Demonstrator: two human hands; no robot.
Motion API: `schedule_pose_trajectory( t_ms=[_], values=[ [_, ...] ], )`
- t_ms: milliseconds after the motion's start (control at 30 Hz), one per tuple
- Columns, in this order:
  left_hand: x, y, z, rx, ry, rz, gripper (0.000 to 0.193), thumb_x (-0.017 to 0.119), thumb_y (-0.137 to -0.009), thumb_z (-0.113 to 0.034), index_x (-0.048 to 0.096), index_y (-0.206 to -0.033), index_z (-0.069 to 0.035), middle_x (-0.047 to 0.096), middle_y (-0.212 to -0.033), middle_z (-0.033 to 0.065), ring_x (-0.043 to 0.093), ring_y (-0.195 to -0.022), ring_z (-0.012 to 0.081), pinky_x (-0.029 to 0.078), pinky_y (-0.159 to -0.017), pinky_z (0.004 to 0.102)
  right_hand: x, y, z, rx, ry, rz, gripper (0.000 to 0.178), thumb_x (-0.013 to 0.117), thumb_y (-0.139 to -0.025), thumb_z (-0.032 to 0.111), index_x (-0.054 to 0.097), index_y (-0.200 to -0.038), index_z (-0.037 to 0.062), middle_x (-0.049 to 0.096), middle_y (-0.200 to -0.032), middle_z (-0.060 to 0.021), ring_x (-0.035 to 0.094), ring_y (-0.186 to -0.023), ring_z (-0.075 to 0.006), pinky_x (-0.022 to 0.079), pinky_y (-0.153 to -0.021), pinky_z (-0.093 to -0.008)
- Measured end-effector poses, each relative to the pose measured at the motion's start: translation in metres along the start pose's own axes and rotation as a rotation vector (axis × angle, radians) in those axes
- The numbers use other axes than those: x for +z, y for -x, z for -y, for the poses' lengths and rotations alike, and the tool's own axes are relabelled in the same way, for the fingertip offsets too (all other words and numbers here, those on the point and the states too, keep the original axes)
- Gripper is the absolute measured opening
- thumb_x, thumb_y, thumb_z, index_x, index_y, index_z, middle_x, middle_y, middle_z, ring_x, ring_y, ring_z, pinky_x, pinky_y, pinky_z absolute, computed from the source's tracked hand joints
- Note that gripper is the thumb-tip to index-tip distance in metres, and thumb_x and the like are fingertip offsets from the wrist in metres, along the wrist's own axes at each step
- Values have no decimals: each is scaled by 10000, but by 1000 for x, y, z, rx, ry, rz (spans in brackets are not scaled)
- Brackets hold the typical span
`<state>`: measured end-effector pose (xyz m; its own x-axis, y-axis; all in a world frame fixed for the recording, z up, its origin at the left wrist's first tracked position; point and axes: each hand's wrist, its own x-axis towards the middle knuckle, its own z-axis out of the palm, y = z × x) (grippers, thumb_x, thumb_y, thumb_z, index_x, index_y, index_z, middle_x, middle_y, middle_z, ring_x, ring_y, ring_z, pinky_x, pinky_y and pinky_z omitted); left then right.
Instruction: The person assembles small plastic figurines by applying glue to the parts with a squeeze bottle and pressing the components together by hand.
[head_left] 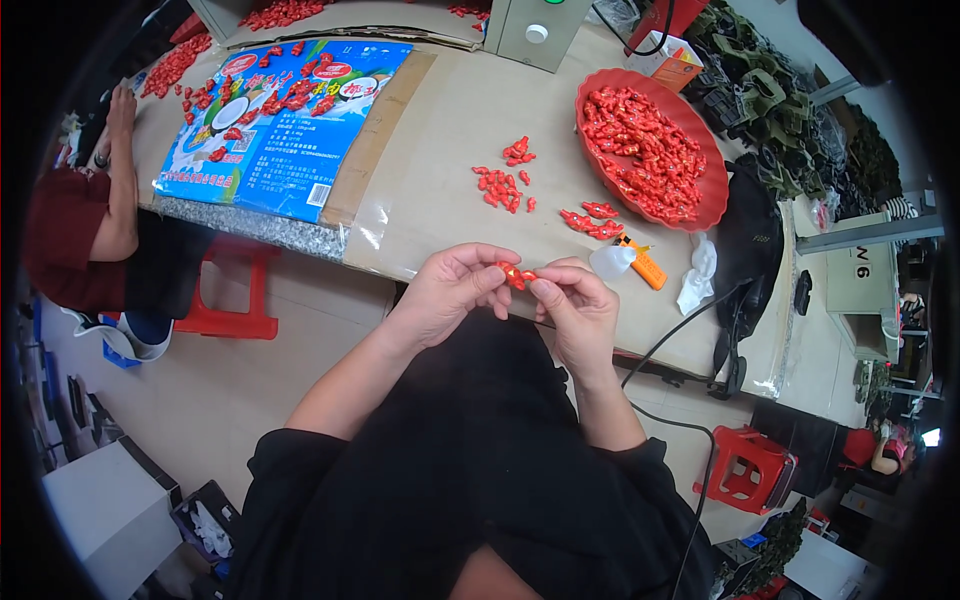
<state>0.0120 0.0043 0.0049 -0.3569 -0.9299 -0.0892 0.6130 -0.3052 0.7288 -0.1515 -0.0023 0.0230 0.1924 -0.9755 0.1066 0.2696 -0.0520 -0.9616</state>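
Your left hand (450, 285) and right hand (580, 305) meet just above the near edge of the surface (440, 140), fingers of both pinched on one small red plastic piece (516, 274). Beyond it lie three loose clusters of the same red pieces (503, 186); too small to count singly. One red bowl (700, 190) on your right brims with more. One orange utility knife (643, 262) lies near it.

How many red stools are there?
2. One red stool stands on the floor at the left, beside a seated person's legs. The other red stool is at the lower right, near the black cable. More may be hidden under the table.
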Motion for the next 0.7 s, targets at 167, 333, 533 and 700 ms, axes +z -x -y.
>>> schedule_pose_trajectory(
  t_ms=[167, 333, 533, 700],
  values=[
    [1, 0, 0, 2, -8, -11, 206, 489, -852, -73, 520, -1036, 14, 564, -760, 61, 561, -666, 111, 484, -626, 235, 0, 0, 1, 1, 40, 15, 80, 593, -761, -15, 604, -839, -32, 525, -800, -56, 486, -589, -62, 396, -485, -164],
    [2, 0, -1, 7, -9, 3, 200, 491, -851, -71, 525, -1031, 8, 568, -772, 65, 564, -674, 112, 485, -628, 232, 0, 1, 0, 2, 37, 18, 76, 591, -762, -14, 604, -835, -32, 525, -796, -57, 488, -596, -66, 396, -486, -166],
    [3, 0, -1, 0, -13, -12, 195, 500, -846, -68, 530, -1022, 9, 569, -780, 68, 563, -682, 111, 487, -632, 234, 1, 1, 1, 22, 38, 27, 73, 590, -764, -11, 603, -833, -33, 526, -797, -59, 490, -603, -68, 397, -487, -165],
    [3, 1, -1, 10, -26, -15, 195, 510, -839, -62, 532, -1018, 11, 569, -786, 70, 562, -688, 111, 489, -636, 235, 2, 2, 2, 15, 58, 16, 73, 590, -766, -6, 604, -833, -32, 527, -797, -57, 489, -602, -66, 396, -484, -165]
  ],
)
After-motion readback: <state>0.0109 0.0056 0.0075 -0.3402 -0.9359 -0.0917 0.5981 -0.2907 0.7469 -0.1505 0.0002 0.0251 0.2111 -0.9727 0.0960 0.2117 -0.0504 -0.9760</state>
